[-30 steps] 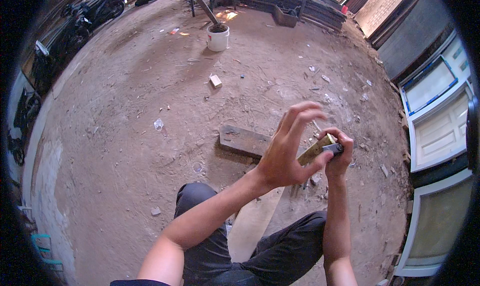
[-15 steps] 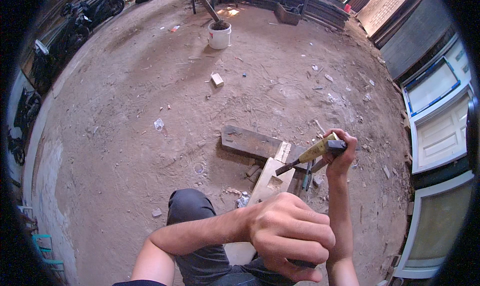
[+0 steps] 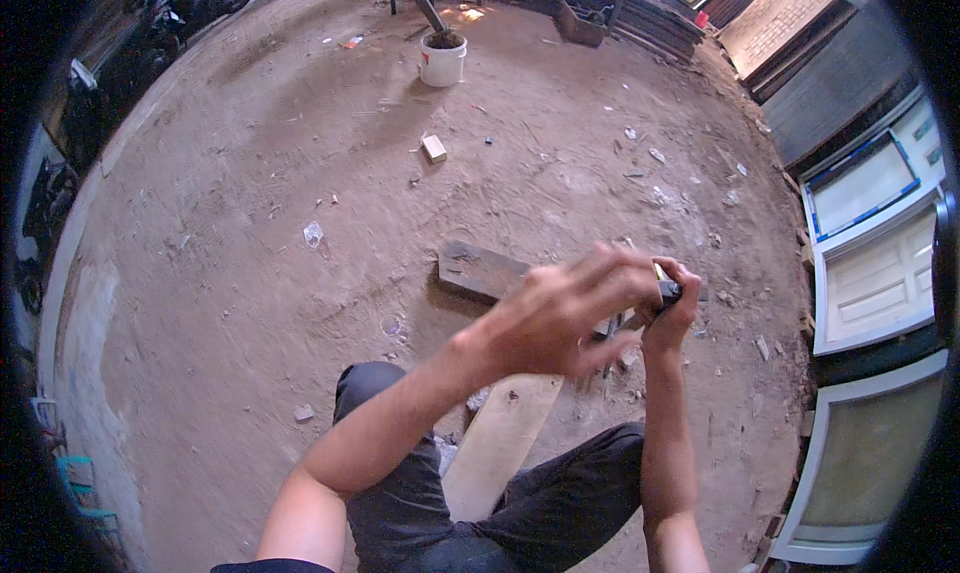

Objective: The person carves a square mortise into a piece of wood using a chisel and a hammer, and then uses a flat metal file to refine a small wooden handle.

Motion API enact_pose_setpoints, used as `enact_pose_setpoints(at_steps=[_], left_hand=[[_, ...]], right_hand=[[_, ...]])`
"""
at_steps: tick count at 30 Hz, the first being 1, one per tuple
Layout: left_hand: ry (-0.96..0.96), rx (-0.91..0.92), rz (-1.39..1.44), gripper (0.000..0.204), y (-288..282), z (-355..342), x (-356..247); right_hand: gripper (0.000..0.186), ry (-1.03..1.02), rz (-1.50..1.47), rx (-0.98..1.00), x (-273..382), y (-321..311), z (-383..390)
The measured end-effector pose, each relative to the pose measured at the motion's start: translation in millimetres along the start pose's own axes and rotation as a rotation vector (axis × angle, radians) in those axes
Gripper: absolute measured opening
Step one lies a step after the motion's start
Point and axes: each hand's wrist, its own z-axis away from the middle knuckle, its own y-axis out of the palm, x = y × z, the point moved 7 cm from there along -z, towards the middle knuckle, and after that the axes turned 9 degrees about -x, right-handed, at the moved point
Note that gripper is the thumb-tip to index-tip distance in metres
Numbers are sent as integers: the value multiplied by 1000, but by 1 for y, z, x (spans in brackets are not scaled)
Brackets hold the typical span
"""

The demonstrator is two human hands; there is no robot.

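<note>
My right hand [image 3: 672,308] is closed around a chisel, whose yellow handle [image 3: 660,272] barely shows. A dark blocky piece [image 3: 669,293] is in the same grip. My left hand [image 3: 570,308], blurred by motion, reaches across to it with thumb and fingers apart. Whether it touches the chisel I cannot tell; the blade is hidden behind it. Below the hands a pale wooden board [image 3: 505,443] runs from between my legs toward a dark timber block [image 3: 480,271] lying on the ground. The left hand covers the board's far part.
On the dirt floor stand a white bucket [image 3: 442,63] holding a dark stick and a small pale wood block [image 3: 433,149]. Clear plastic litter [image 3: 313,235] lies to the left. White panelled doors [image 3: 880,283] lean along the right; a parked motorbike [image 3: 165,28] is far left.
My left hand has swung forward from a fist near my body to beside the right hand, its fingers spreading. The chisel blade and the board's cut recess have become hidden.
</note>
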Motion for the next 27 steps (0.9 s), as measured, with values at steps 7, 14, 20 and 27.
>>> enact_pose_setpoints(at_steps=[7,14,20,27], left_hand=[[-302,351,-208,86,28,39,94],[-433,663,-44,54,71,49,93],[-378,635,-60,43,86,37,92],[-413,710,-180,33,90,44,94]], right_hand=[[44,-423,305,14,-3,-30,-12],[51,-107,85,81,5,-13,4],[46,-176,214,48,12,-11,12],[45,4,233,215,-12,-3,8]])
